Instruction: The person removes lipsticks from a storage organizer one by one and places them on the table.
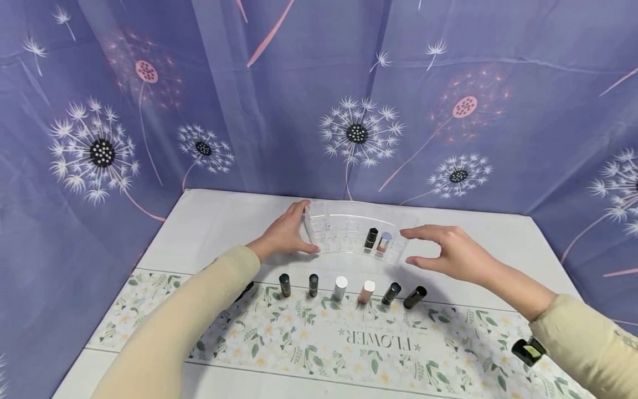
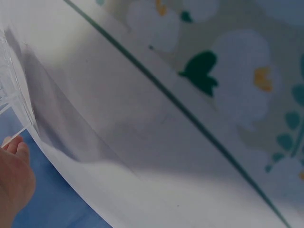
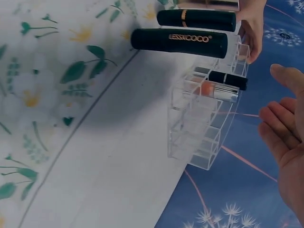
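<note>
A clear lipstick organizer [image 1: 344, 213] with small compartments stands near the table's back. Two lipsticks sit in its right part: a black lipstick [image 1: 371, 238] and one with a silvery cap [image 1: 385, 242]. My left hand [image 1: 286, 233] grips the organizer's left end, thumb at the front and fingers behind. Beside the right end is my right hand [image 1: 451, 252], thumb and fingers spread with nothing between them; the right wrist view shows this hand [image 3: 287, 137] apart from the organizer [image 3: 194, 128]. In front, several lipsticks stand in a row, among them a white one [image 1: 340, 288] and a pinkish one [image 1: 366, 292].
A floral runner [image 1: 299, 343] lies across the white table [image 1: 209, 221]. Under the right forearm is a black object [image 1: 528, 351] with a green patch; another dark item [image 1: 244, 291] is partly hidden by the left sleeve. A purple dandelion-print curtain [image 1: 279, 111] hangs behind.
</note>
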### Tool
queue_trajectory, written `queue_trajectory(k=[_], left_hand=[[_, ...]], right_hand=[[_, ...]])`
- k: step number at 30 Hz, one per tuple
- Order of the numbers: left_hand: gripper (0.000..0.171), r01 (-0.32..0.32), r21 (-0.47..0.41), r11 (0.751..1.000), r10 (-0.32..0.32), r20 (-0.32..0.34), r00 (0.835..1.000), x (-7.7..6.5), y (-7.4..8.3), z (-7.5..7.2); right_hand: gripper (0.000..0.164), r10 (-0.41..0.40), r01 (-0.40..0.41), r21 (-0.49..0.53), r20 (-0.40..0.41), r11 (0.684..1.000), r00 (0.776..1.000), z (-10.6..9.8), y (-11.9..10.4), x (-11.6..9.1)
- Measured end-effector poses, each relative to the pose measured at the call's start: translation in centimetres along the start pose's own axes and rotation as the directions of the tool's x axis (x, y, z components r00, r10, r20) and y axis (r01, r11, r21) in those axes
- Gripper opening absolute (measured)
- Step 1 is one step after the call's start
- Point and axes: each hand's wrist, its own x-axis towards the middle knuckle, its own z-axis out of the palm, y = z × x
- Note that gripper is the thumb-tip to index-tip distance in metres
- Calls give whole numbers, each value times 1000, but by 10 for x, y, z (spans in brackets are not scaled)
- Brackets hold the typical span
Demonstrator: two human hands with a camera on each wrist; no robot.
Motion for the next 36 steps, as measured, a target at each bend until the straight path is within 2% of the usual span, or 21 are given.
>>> queue_trajectory(k=[18, 36], left_hand=[[133, 19, 1, 1000, -19, 11, 1000, -1, 5, -2], [132, 12, 10, 1000, -12, 10, 1000, 0, 4, -1]], right_hand=[[50, 53, -58, 38, 101, 998, 993, 14, 15, 49], [49, 49, -59, 78, 123, 995, 991, 30, 24, 66]])
